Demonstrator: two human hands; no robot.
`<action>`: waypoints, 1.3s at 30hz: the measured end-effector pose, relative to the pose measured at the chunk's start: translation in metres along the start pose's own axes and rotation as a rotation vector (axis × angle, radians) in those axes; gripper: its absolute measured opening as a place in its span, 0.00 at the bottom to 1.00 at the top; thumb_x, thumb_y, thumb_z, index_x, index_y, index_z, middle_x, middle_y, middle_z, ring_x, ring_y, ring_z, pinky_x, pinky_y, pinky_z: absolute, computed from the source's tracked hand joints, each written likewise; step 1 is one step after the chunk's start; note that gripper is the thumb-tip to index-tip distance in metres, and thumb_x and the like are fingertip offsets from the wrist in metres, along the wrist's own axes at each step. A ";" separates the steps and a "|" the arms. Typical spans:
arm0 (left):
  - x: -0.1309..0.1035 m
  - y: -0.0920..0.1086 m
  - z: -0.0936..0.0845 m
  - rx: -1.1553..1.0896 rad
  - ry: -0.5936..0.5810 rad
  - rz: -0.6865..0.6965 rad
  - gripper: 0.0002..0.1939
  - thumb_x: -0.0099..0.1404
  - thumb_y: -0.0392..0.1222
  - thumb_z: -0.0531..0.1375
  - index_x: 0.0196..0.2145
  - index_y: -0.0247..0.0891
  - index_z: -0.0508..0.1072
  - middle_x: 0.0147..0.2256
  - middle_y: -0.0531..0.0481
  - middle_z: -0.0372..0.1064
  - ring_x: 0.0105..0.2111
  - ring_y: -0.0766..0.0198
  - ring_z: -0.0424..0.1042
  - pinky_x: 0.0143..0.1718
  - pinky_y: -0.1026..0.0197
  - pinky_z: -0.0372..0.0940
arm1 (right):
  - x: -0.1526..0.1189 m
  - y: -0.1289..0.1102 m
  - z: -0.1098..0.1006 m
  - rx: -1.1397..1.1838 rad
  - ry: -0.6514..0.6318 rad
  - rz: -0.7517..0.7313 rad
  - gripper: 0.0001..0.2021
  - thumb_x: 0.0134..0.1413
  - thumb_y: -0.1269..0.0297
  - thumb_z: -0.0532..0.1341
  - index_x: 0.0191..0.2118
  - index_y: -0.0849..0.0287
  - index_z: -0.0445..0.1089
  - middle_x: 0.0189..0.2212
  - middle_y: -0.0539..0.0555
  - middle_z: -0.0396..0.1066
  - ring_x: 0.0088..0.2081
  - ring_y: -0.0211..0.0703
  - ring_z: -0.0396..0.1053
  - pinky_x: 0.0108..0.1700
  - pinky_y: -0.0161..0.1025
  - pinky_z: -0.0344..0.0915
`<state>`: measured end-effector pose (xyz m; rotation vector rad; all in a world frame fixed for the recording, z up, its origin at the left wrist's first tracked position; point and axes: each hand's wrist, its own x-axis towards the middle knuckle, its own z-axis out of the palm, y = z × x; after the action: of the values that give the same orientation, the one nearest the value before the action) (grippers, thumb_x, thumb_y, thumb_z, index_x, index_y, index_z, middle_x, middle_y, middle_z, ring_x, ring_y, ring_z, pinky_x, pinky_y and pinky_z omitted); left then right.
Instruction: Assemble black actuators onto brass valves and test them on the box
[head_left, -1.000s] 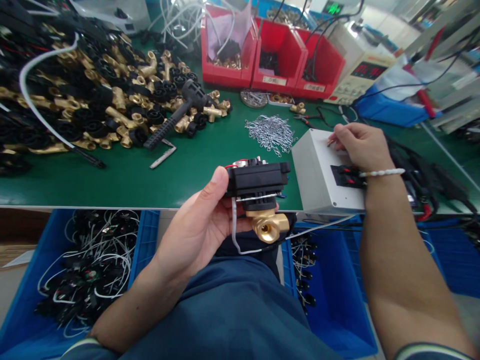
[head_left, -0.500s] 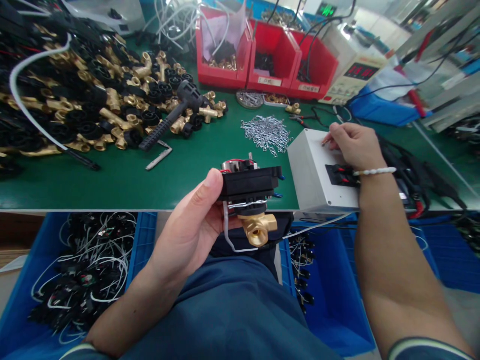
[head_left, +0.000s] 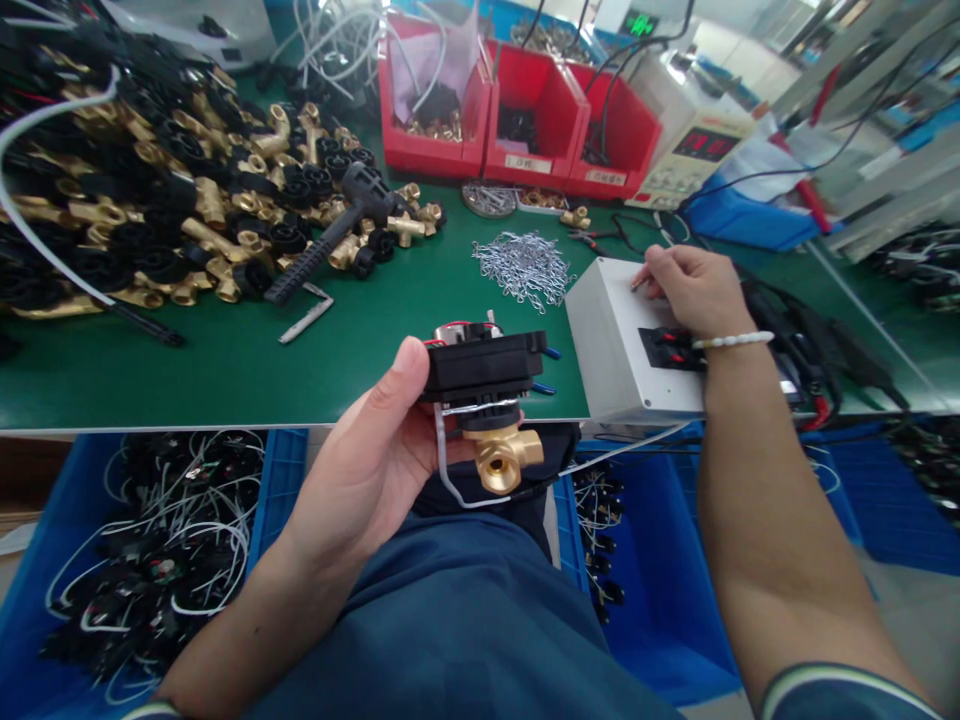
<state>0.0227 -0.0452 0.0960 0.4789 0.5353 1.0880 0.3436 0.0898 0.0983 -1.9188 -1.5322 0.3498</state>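
My left hand is wrapped round a black valve actuator with a brass fitting below it, held just off the bench's front edge. A metal clip spans the joint, and a grey cable loops beneath. On the right, my right hand pinches a small switch lever or peg on top of a light grey box; the fingers partly hide it. Red and black terminals sit on the box beside my wrist. A pile of metal clips lies behind the actuator.
Brass and black valve parts cover the left of the green bench, near a black hammer-shaped tool. Red bins and a power supply stand behind. Blue crates with cabled parts sit below.
The whole view has shifted slightly, so things appear a little further left. Both hands keep the same holds on the actuator and on the box's lever.
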 end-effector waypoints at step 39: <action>-0.014 -0.004 0.004 0.463 0.026 0.239 0.31 0.51 0.28 0.73 0.51 0.49 0.75 0.45 0.56 0.77 0.39 0.64 0.79 0.41 0.67 0.75 | 0.002 0.005 -0.001 0.073 -0.011 -0.031 0.17 0.68 0.65 0.61 0.25 0.61 0.72 0.22 0.51 0.70 0.24 0.32 0.63 0.31 0.32 0.57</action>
<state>0.0227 -0.0599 0.0995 0.9530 0.7725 1.2000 0.3488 0.0913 0.0958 -1.8375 -1.5338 0.3980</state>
